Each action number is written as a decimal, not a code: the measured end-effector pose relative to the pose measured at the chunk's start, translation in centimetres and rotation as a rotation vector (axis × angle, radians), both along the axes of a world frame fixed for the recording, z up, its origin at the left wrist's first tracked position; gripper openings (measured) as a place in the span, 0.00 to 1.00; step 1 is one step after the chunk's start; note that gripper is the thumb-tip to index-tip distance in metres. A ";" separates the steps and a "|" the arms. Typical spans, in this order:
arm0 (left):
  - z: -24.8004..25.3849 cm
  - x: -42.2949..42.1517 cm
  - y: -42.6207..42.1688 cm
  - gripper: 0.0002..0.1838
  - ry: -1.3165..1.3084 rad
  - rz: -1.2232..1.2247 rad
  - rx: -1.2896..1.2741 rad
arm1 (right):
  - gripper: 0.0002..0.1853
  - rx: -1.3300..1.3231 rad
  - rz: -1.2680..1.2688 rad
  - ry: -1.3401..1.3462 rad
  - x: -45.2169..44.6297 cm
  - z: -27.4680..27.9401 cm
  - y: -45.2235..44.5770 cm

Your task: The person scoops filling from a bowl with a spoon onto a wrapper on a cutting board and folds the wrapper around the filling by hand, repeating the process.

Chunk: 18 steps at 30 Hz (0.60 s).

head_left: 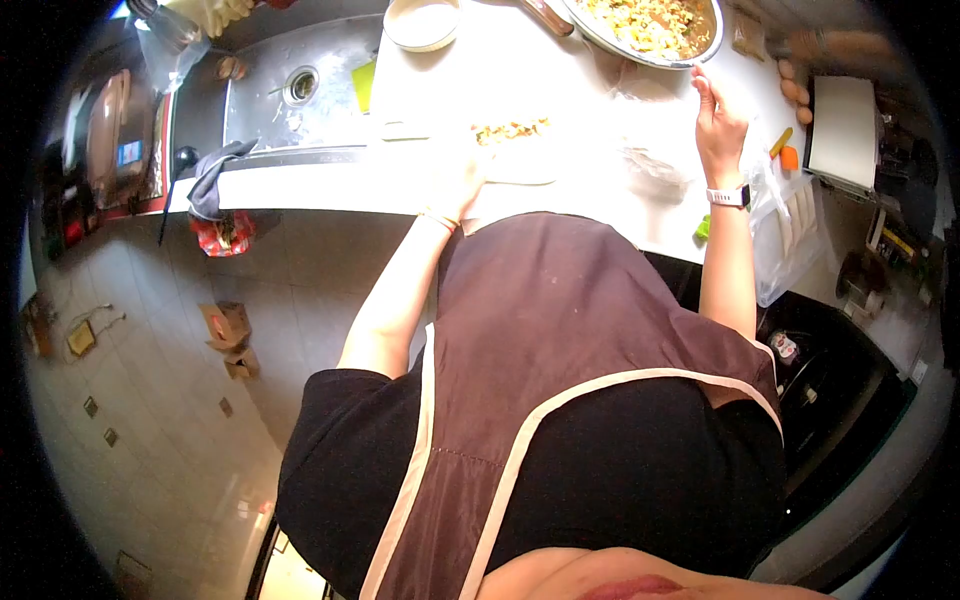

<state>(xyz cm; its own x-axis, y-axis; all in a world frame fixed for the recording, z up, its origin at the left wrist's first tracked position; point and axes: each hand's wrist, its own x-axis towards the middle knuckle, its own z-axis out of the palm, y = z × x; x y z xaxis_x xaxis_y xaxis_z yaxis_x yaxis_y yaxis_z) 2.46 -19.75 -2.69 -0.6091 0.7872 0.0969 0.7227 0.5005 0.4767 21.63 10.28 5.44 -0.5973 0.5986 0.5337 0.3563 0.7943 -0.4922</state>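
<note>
At upper centre, keep the chopped filling (512, 131) heaped beside your left hand (458, 182); your right hand (721, 125) is by the bowl (650, 62). Through this glare, I can't tell either grip.

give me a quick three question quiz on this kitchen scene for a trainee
1. Multiple choice: what is nearest the left hand?
A) the sink drain
B) the small pile of chopped food
C) the eggs

2. True or false: the grey cloth hangs over the front edge of the counter.

3. Fill in the blank: the hand nearer the large bowl is the ____ one.

Key:
1. B
2. True
3. Right; the right hand is just below the bowl's rim in the picture.
</note>
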 end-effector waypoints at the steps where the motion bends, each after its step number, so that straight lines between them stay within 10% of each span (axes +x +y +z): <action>1: -0.3 -0.2 0.1 0.21 0.088 -0.032 0.024 | 0.09 -0.051 0.006 -0.045 -0.1 0.0 0.0; 12: 0.9 -1.7 0.3 0.19 -0.040 -0.060 -0.085 | 0.11 -0.033 -0.007 -0.331 -1.4 1.3 -0.4; 14: 1.2 -1.8 0.1 0.16 -0.057 -0.046 -0.105 | 0.10 0.373 -0.102 -0.074 -1.9 2.0 -1.3; 18: 0.1 -2.0 -0.4 0.10 -0.031 -0.052 0.075 | 0.07 0.083 0.177 -0.022 -3.7 0.4 -6.4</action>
<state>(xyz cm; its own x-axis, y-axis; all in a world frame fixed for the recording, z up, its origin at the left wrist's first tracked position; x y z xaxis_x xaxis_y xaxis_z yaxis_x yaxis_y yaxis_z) 0.50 -20.17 -2.59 -0.5712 0.8090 0.1387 0.7312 0.4248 0.5337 17.89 3.89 5.88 -0.7014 0.4374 0.5628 0.2172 0.8832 -0.4157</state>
